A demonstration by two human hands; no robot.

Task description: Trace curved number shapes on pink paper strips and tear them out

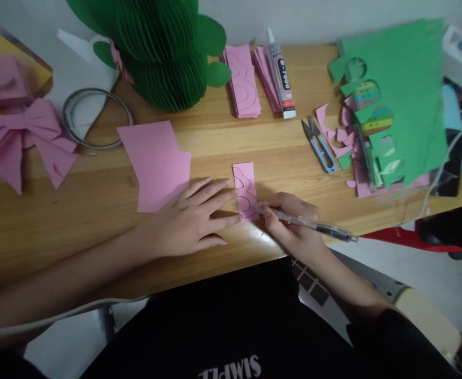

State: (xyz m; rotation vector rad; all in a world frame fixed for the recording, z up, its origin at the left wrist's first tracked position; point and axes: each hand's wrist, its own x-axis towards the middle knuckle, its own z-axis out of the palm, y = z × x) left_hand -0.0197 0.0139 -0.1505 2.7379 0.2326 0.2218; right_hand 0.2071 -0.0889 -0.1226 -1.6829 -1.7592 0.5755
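A small pink paper strip (247, 184) lies flat on the wooden table, with curved dark lines drawn on it. My left hand (197, 216) rests flat with fingers spread; its fingertips touch the strip's left edge. Part of that hand also lies over the corner of a larger pink sheet (156, 158). In my right hand (294, 223) is a clear-barrelled pen (313, 225), its tip at the lower right of the strip. Behind stand a stack of pink strips with drawn curves (242, 84) and a glue tube (281, 73) lying across more pink strips.
Blue thread snips (320, 145) lie near pink scraps (345, 134) and cut green sheets (416, 116) at right. At the back is a green honeycomb paper shape (163, 58). A tape roll (68, 118) and a pink paper bow (21, 126) are at left.
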